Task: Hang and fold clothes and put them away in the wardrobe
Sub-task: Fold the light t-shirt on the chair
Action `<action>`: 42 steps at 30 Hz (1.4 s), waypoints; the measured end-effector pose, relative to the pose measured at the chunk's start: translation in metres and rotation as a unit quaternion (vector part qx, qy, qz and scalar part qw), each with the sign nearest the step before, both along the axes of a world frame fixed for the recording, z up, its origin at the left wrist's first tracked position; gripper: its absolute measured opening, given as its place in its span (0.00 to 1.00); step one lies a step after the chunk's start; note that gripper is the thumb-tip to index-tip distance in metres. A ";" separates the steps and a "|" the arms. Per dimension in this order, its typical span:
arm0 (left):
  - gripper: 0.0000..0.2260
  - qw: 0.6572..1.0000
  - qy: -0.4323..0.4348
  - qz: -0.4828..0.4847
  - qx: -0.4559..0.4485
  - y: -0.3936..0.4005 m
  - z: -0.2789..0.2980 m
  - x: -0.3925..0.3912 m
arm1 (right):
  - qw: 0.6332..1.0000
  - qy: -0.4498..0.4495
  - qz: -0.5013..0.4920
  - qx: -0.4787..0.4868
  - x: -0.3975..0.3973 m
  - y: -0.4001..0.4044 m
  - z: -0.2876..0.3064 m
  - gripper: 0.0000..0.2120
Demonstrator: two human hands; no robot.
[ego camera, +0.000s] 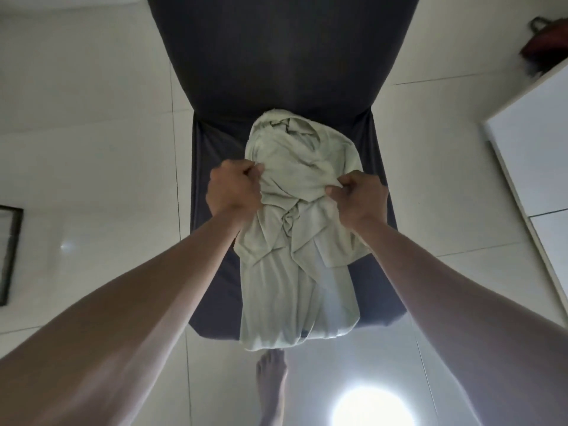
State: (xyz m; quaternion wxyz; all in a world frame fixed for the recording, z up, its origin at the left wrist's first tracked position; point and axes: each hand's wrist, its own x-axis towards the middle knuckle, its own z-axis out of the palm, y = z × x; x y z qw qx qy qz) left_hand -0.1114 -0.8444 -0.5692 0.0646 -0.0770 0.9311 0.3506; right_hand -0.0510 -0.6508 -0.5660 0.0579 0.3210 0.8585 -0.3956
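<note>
A pale green garment (295,241) lies crumpled on the seat of a dark grey covered chair (209,186), its lower end draped over the seat's front edge. My left hand (233,189) grips a bunch of the fabric at the garment's left side. My right hand (359,195) pinches a fold of the same garment at its right side. Both fists sit level with each other near the middle of the seat. The garment's upper end bunches up against the chair's backrest (276,50).
White glossy floor tiles (92,118) surround the chair. A white furniture panel (534,155) stands at the right, with a dark red bag (541,47) behind it. A dark frame (9,250) sits at the left edge. My bare foot (272,385) is below the seat.
</note>
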 end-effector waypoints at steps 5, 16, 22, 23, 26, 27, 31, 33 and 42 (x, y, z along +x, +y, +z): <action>0.16 0.996 0.081 -0.019 -0.014 -0.015 0.083 0.047 | 0.996 0.080 -0.005 -0.049 0.048 0.009 0.085 0.10; 0.10 0.964 0.234 0.099 0.085 -0.012 0.344 0.252 | 0.952 0.249 0.171 -0.038 0.237 0.046 0.327 0.11; 0.13 0.941 0.253 0.173 0.147 -0.012 0.444 0.356 | 0.920 0.290 0.249 -0.082 0.322 0.058 0.429 0.11; 0.12 0.939 0.256 0.176 0.148 -0.013 0.456 0.368 | 0.917 0.286 0.267 -0.077 0.330 0.059 0.443 0.12; 0.10 0.931 0.279 0.165 0.167 -0.028 0.498 0.391 | 0.903 0.258 0.331 -0.087 0.347 0.060 0.493 0.14; 0.09 0.931 0.279 0.156 0.176 -0.034 0.505 0.393 | 0.902 0.222 0.360 -0.094 0.350 0.061 0.505 0.18; 0.11 0.927 0.288 0.105 0.215 -0.059 0.557 0.401 | 0.881 0.004 0.470 0.058 0.357 0.053 0.560 0.16; 0.11 0.932 0.286 0.074 0.211 -0.065 0.575 0.404 | 0.879 -0.045 0.469 0.070 0.353 0.050 0.572 0.12; 0.13 0.956 0.216 -0.079 0.183 -0.106 0.645 0.386 | 0.895 0.034 0.401 -0.194 0.335 0.032 0.630 0.21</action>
